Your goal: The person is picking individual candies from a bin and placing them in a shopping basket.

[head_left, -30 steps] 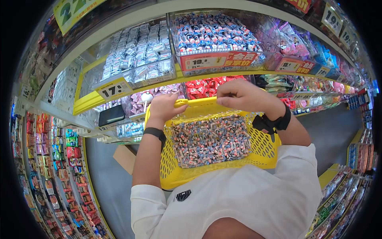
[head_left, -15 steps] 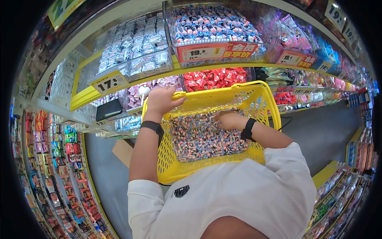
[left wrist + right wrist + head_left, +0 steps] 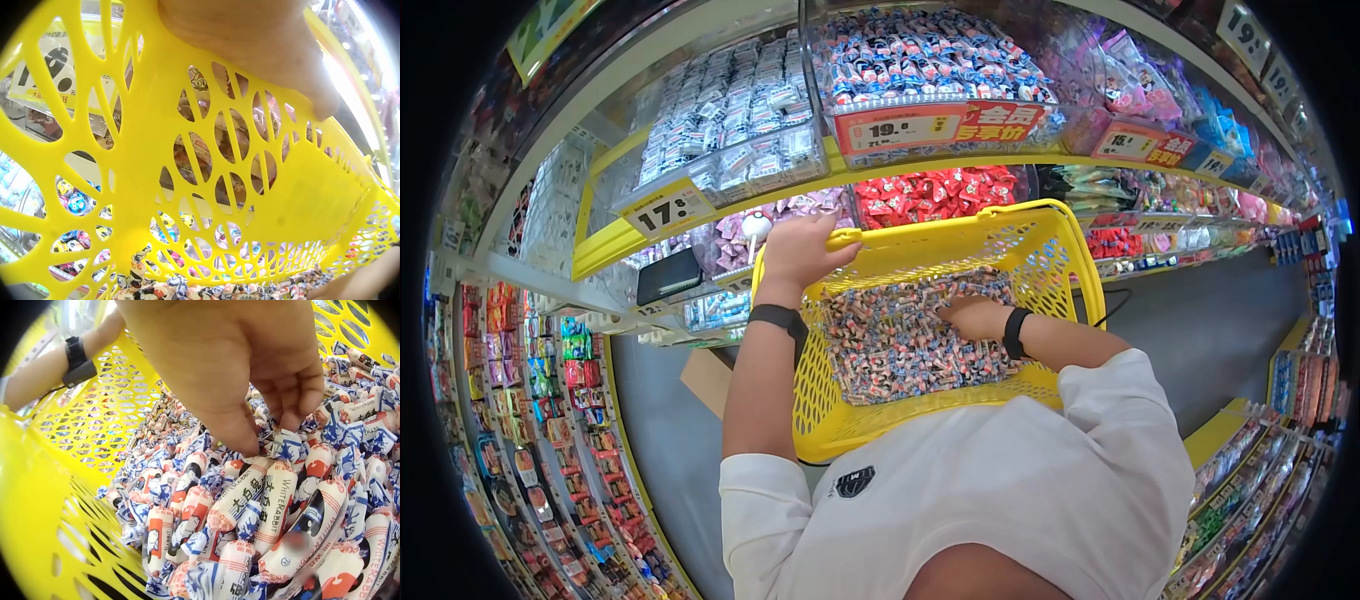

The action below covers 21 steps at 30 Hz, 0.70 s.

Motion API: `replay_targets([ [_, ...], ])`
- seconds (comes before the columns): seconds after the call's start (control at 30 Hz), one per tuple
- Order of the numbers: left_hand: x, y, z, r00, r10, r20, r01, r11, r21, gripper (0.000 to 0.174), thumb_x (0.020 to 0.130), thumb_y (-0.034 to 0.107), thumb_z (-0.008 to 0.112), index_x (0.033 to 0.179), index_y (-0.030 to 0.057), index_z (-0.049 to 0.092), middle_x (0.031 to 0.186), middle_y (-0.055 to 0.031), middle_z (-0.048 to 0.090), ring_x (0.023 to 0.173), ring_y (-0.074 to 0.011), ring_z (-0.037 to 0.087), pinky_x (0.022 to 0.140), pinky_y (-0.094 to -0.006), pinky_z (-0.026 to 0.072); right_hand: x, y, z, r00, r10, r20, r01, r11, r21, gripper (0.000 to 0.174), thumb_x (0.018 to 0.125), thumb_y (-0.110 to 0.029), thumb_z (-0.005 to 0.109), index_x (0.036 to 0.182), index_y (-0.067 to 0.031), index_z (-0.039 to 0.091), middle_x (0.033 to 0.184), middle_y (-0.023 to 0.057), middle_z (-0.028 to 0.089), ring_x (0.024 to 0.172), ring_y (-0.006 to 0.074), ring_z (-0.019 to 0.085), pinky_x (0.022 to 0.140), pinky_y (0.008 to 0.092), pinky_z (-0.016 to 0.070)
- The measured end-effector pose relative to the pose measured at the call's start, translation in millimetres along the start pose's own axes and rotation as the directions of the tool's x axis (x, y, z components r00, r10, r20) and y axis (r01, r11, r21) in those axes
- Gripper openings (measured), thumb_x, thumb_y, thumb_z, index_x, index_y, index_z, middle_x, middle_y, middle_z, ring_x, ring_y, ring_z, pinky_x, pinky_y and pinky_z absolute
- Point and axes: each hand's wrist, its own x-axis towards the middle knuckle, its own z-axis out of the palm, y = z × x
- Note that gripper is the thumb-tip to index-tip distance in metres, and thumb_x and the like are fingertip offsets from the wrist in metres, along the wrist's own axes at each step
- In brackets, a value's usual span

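Note:
My left hand (image 3: pixel 805 255) grips the far left rim of a yellow plastic shopping basket (image 3: pixel 920 243), thumb over the edge. The left wrist view shows that hand (image 3: pixel 250 44) above the slotted basket wall (image 3: pixel 312 194). A thick layer of wrapped White Rabbit candies (image 3: pixel 900 360) covers the basket's bottom. Down among them, toward the right side, is my right hand (image 3: pixel 978 318). In the right wrist view, that hand (image 3: pixel 250 369) pinches the blue-and-white twisted end of a candy (image 3: pixel 278 494) between thumb and fingertips. Other candies lie close around it.
Shelf bins ahead hold blue-and-white wrapped candies (image 3: pixel 930 60), white packets (image 3: pixel 740 110) and red-wrapped candies (image 3: pixel 940 195). A dark phone-like object (image 3: pixel 670 277) lies by the lower shelf at left. Packed snack racks (image 3: pixel 530 430) line the left; a cardboard piece (image 3: pixel 706 380) is on the floor.
My right hand has come down from the basket's far rim into the candies and shifted slightly lower among them. The left hand keeps its grip on the rim.

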Motion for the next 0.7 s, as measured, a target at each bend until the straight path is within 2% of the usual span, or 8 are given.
replay_targets([
  [0.27, 0, -3, 2, 1.000, 0.004, 0.003, -0.004, 1.000, 0.009, 0.047, 0.075, 0.054, 0.070, 0.076, 0.0082, 0.061, 0.071, -0.0095, 0.063, 0.067, -0.0302, 0.063, 0.063, -0.0430, 0.0495, 11, 9, 15, 0.996, -0.065, -0.059, 0.062, 0.997, -0.044, 0.037, 0.083, 0.005, 0.062, 0.120, 0.0027, 0.062, 0.098, 0.0225, 0.067, 0.089, 0.0373, 0.066, 0.071, 0.0489, 0.0558],
  [0.37, 0, -2, 1, 1.000, 0.000, 0.009, 0.000, 1.000, 0.008, 0.047, 0.075, 0.054, 0.069, 0.076, 0.0083, 0.061, 0.071, -0.0094, 0.063, 0.067, -0.0300, 0.063, 0.063, -0.0431, 0.0495, 16, 13, 25, 0.995, -0.063, -0.082, 0.058, 0.996, -0.066, 0.034, 0.084, 0.004, 0.061, 0.118, 0.0024, 0.064, 0.098, 0.0233, 0.067, 0.090, 0.0361, 0.067, 0.071, 0.0489, 0.0556],
  [0.47, 0, -1, 0, 1.000, -0.003, -0.005, 0.003, 0.999, -0.036, 0.045, 0.076, 0.052, 0.071, 0.074, 0.0083, 0.060, 0.070, -0.0122, 0.062, 0.068, -0.0331, 0.062, 0.063, -0.0458, 0.0479, 22, 14, 27, 0.999, -0.039, -0.010, 0.038, 0.997, -0.067, 0.032, 0.085, 0.004, 0.061, 0.117, 0.0016, 0.064, 0.101, 0.0229, 0.067, 0.091, 0.0362, 0.067, 0.071, 0.0490, 0.0553],
  [0.57, 0, -1, 1, 1.000, -0.002, -0.011, 0.002, 0.999, -0.043, 0.045, 0.076, 0.051, 0.071, 0.074, 0.0081, 0.060, 0.070, -0.0123, 0.061, 0.068, -0.0330, 0.062, 0.063, -0.0459, 0.0479, 14, 12, 20, 0.984, -0.160, -0.073, 0.159, 0.987, -0.025, 0.036, 0.086, 0.004, 0.060, 0.122, 0.0002, 0.062, 0.102, 0.0222, 0.067, 0.092, 0.0369, 0.066, 0.073, 0.0491, 0.0548],
  [0.67, 0, -1, 1, 1.000, -0.004, -0.009, 0.003, 0.999, -0.045, 0.045, 0.076, 0.051, 0.071, 0.074, 0.0078, 0.060, 0.070, -0.0124, 0.062, 0.068, -0.0332, 0.062, 0.063, -0.0459, 0.0479, 12, 8, 19, 0.984, -0.147, -0.096, 0.145, 0.989, -0.024, 0.038, 0.086, 0.005, 0.058, 0.124, -0.0008, 0.059, 0.105, 0.0210, 0.065, 0.094, 0.0379, 0.065, 0.075, 0.0505, 0.0536],
  [0.7, 0, -1, 1, 1.000, -0.004, -0.005, 0.004, 0.999, -0.041, 0.045, 0.076, 0.051, 0.071, 0.074, 0.0078, 0.060, 0.070, -0.0125, 0.062, 0.068, -0.0332, 0.062, 0.063, -0.0459, 0.0479, 11, 7, 16, 0.985, -0.128, -0.119, 0.128, 0.992, -0.003, 0.035, 0.085, 0.001, 0.060, 0.119, -0.0023, 0.060, 0.103, 0.0203, 0.065, 0.094, 0.0382, 0.065, 0.076, 0.0500, 0.0529],
])
